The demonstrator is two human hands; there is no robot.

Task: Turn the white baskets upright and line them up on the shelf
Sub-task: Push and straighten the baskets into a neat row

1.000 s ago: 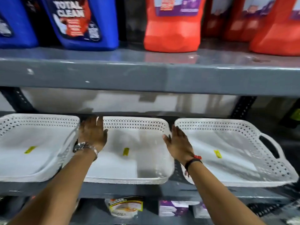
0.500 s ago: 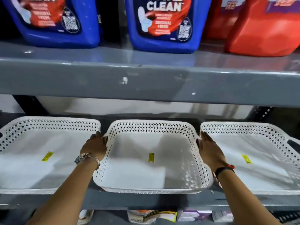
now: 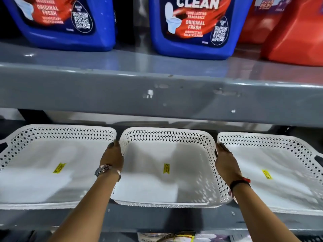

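Note:
Three white perforated baskets stand upright side by side on the grey shelf [image 3: 157, 217]. The middle basket [image 3: 167, 137] has a yellow sticker inside. My left hand [image 3: 112, 158] is on its left side wall and my right hand [image 3: 225, 161] on its right side wall, gripping it between them. The left basket [image 3: 52, 131] and the right basket [image 3: 272, 140] sit close against it, each with a yellow sticker on its floor.
The grey shelf above [image 3: 157, 95] overhangs the baskets and leaves little headroom. On it stand blue toilet-cleaner jugs [image 3: 192, 27] and red jugs [image 3: 293, 32]. Packaged goods [image 3: 174, 237] lie on the shelf below.
Both hands have gone from resting on the middle basket's rim to gripping its two sides. The basket now sits straight between its neighbours. The camera has shifted left and closer.

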